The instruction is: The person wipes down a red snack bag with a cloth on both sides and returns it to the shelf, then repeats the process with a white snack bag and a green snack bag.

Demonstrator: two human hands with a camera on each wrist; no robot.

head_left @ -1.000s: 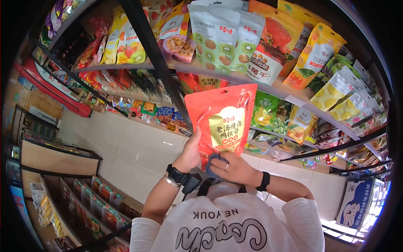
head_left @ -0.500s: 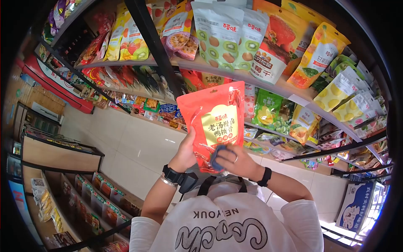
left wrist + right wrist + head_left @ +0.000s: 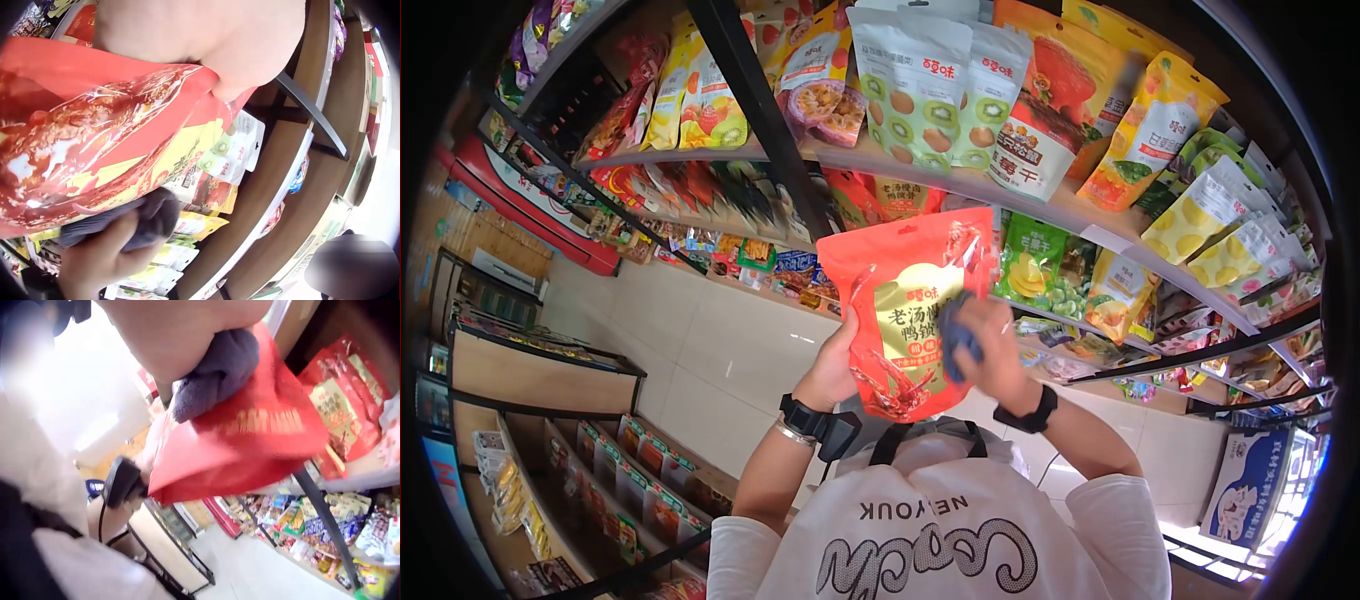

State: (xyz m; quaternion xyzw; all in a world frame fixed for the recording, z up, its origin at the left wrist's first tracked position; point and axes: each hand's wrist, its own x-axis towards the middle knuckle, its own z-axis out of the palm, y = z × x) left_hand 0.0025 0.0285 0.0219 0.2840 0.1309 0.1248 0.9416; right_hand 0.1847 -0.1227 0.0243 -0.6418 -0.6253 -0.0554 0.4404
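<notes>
Head cam: Person in white tee [image 3: 1040,530] holds a red snack pouch [image 3: 870,335] upright in front of stocked shelves [image 3: 1070,212], L hand [image 3: 832,362] gripping its L edge, R hand [image 3: 998,358] clutching a dark blue cloth [image 3: 962,335] at its R front. L-wrist cam: R fingers curl round the cloth by the pouch's printed face. R-wrist cam: cloth bunched at pouch; similar red pouches [image 3: 344,400] sit shelved nearby.
</notes>
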